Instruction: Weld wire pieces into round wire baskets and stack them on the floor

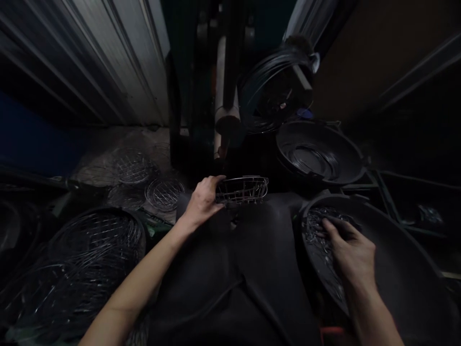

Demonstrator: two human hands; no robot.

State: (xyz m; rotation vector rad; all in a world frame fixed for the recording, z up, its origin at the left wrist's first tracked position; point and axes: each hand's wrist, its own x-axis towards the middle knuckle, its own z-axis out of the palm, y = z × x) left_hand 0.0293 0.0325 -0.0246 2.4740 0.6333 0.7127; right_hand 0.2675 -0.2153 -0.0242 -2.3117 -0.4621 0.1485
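My left hand is closed around the left side of a small round wire basket, held up in front of the machine. Over at the right, my right hand reaches into a large dark pan. Small metal wire pieces lie heaped along that pan's left side, and my right fingertips are among them. The fingers are partly in shadow, so whether they pinch a piece cannot be made out.
A machine with a round metal arm stands straight ahead. Another pan with coiled wire sits behind on the right, below a big wire coil. At left are a container heaped with wire grids and loose round grids on the floor.
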